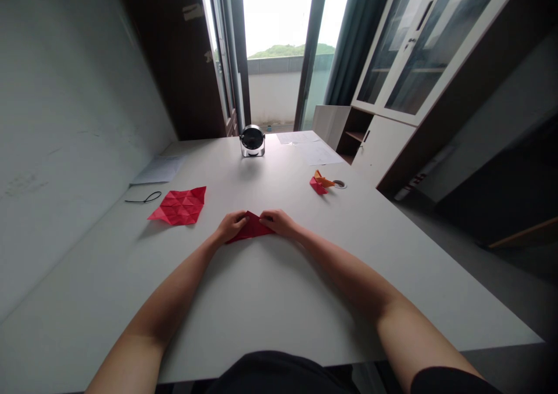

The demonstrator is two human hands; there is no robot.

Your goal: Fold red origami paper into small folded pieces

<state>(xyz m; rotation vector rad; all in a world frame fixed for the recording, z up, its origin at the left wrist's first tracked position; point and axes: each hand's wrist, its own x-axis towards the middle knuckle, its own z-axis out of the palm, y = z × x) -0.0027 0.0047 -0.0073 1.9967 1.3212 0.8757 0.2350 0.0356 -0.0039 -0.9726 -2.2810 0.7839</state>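
A folded red paper point(251, 229) lies on the white table point(270, 301) at its middle. My left hand point(231, 225) pinches the paper's left side with curled fingers. My right hand point(279, 222) presses and grips its right side, fingers closed on the top edge. Both hands rest on the tabletop, and most of the paper between them stays visible.
A creased red sheet point(179, 206) lies flat to the left, with a black cord point(143, 197) and a white paper point(159, 169) beyond it. A small folded red and orange piece point(321, 183) sits to the right. A small fan point(252, 140) and more sheets point(311, 148) stand at the far edge.
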